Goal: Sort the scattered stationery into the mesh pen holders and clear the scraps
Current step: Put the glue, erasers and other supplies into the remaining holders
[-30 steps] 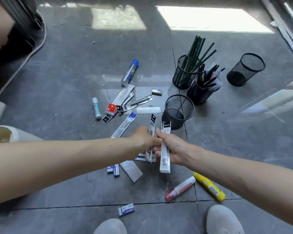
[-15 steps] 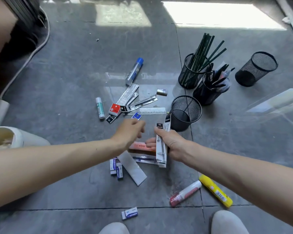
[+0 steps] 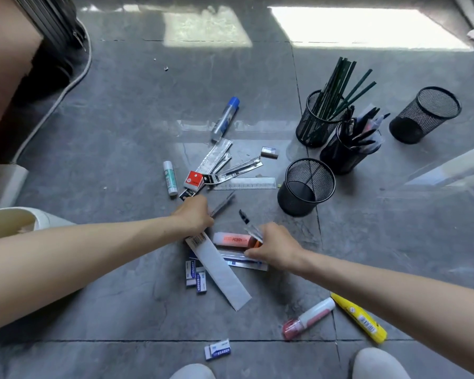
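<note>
Sorting part-done. Beyond right hand point(image 3: 277, 247): two stocked black mesh pen holders point(image 3: 316, 124), two near-empty black mesh holders point(image 3: 309, 187). Left hand point(image 3: 195, 217) grips blurred grey slim packet point(image 3: 223, 205); right hand pinches clear refill packets point(image 3: 251, 228). White-blue boxed erasers point(image 3: 217, 349) and clear plastic ruler point(image 3: 244, 184) lie unsorted around both hands.

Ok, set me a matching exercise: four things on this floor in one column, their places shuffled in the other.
Things
1. blue-capped tube
2. yellow tool
3. clear ruler
4. far-right mesh holder

Places
A. flat on the floor, just left of the nearest mesh holder
B. standing alone at the right, nothing sticking out
C. by the right shoe, beside the pink-capped tube
D. at the far end of the scattered pile

Pairs: 1-D, 2-C, 3-A, 4-B
</note>
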The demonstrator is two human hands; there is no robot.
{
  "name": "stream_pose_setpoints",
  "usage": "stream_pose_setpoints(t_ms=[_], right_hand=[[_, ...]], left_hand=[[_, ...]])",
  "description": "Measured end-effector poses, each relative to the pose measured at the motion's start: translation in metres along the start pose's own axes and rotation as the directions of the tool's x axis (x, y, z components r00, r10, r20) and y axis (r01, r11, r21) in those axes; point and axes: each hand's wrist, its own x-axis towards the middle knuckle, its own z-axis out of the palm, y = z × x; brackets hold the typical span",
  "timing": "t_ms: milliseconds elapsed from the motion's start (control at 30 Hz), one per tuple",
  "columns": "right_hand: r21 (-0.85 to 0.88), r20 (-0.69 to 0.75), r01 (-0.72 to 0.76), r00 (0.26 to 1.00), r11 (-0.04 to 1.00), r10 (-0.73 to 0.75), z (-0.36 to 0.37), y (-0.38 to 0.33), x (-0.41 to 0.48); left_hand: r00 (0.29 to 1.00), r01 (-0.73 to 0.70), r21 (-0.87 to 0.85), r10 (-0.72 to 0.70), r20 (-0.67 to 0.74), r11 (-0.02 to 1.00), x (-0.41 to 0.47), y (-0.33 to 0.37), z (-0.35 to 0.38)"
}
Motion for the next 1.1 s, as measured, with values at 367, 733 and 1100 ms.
stream_pose_setpoints(t_ms=[367, 733, 1100], right_hand=[[-0.488, -0.009, 0.264, 0.952, 0.832, -0.307, 0.027, -0.007, -0.018], [0.198, 0.017, 0.051, 0.998, 0.979, -0.056, -0.003, -0.014, -0.011], [0.877, 0.293, -0.244, 0.954, 0.413, -0.059, -0.025, -0.027, -0.011]], left_hand=[[0.996, -0.076, -0.329, 0.053, -0.076, 0.941, -0.028, -0.005, -0.003], [0.996, 0.051, -0.568, -0.084, -0.032, 0.822, -0.041, -0.006, 0.002], [0.96, 0.09, -0.77, 0.15, 0.236, 0.632, -0.059, 0.036, -0.004]])
